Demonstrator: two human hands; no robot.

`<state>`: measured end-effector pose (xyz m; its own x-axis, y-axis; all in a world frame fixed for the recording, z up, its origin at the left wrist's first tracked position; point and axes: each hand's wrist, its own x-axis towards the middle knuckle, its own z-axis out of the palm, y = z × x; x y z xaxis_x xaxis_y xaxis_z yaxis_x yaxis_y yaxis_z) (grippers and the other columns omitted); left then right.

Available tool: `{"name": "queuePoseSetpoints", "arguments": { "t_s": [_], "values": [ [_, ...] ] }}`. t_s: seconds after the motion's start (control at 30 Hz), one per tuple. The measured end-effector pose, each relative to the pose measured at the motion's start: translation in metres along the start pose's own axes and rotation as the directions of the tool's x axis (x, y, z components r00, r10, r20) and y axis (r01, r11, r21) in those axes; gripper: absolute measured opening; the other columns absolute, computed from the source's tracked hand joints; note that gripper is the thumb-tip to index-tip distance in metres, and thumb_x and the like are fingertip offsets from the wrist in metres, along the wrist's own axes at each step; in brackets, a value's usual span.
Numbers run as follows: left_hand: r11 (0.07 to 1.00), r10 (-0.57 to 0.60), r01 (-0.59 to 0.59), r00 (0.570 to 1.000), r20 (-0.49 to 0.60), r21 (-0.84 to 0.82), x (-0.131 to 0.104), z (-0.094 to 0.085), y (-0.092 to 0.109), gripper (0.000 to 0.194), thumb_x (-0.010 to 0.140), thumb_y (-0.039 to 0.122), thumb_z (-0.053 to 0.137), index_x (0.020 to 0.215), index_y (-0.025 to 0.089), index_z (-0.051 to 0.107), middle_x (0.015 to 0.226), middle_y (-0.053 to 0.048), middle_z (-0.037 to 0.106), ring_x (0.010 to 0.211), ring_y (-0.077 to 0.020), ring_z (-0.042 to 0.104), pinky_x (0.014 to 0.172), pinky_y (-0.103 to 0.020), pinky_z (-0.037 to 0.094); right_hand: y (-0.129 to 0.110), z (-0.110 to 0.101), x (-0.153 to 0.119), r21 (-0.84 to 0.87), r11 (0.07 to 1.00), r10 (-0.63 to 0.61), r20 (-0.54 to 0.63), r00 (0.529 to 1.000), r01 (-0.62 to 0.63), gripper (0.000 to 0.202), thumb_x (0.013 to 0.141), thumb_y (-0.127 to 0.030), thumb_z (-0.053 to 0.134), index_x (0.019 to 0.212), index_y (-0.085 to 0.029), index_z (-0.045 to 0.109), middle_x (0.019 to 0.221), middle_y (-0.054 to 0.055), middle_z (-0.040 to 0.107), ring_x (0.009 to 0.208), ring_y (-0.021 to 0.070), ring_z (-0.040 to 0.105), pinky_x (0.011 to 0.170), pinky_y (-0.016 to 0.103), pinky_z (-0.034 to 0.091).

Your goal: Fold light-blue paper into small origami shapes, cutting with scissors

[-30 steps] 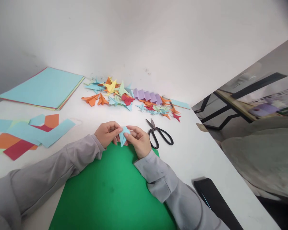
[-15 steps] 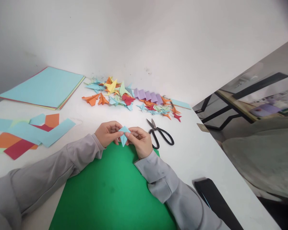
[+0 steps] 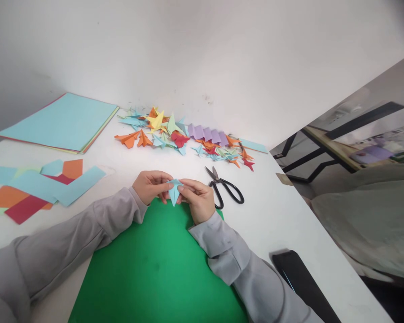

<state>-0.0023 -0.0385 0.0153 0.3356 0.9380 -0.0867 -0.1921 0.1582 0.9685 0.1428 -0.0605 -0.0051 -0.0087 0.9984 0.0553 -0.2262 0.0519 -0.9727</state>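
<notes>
Between my two hands is a small light-blue folded paper (image 3: 174, 194), diamond-shaped, with its narrow point towards me and a crease down its middle. My left hand (image 3: 151, 186) pinches its left side between thumb and fingers. From the right, my right hand (image 3: 199, 199) grips the other side, thumb on top. Fingertips cover its edges and underside. Both hands are over the far edge of a green sheet (image 3: 155, 264). Just right of my right hand lie black-handled scissors (image 3: 224, 186), blades partly apart, pointing away from me.
Several colourful folded paper figures (image 3: 156, 121) and a purple pleated strip (image 3: 207, 134) lie along the wall. Cut paper pieces (image 3: 37, 184) are at left, below a stack of coloured sheets (image 3: 63, 123). A black phone-like object (image 3: 303, 282) rests near the table's right edge.
The upper part of the blue paper looks narrower and bent under the thumbs. Both hands have barely shifted; everything else stays in place.
</notes>
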Motion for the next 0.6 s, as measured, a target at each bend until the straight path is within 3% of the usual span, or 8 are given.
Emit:
{"name": "queuePoseSetpoints", "arguments": {
  "t_s": [0.4, 0.6],
  "values": [
    [0.998, -0.02, 0.017, 0.999, -0.038, -0.065, 0.002, -0.0045, -0.0042, 0.021, 0.053, 0.02, 0.068, 0.07, 0.007, 0.067, 0.039, 0.0, 0.057, 0.034, -0.0122, 0.052, 0.034, -0.024, 0.046, 0.0024, -0.001, 0.0011, 0.078, 0.997, -0.014, 0.027, 1.0, 0.012, 0.012, 0.066, -0.019, 0.064, 0.077, -0.02, 0.069, 0.044, -0.003, 0.061, 0.038, 0.0107, 0.054, 0.04, 0.022, 0.043],
    [0.999, 0.013, -0.013, 1.0, -0.015, -0.04, 0.0008, -0.0045, -0.0019, 0.027, 0.054, 0.023, 0.07, 0.076, 0.007, 0.068, 0.04, 0.0, 0.057, 0.034, -0.0109, 0.052, 0.034, -0.022, 0.044, 0.0029, -0.0017, 0.0015, 0.054, 0.998, -0.035, -0.009, 0.999, 0.036, 0.01, 0.065, -0.018, 0.064, 0.073, -0.02, 0.07, 0.045, -0.003, 0.062, 0.039, 0.0103, 0.055, 0.04, 0.022, 0.044]
  ]
}}
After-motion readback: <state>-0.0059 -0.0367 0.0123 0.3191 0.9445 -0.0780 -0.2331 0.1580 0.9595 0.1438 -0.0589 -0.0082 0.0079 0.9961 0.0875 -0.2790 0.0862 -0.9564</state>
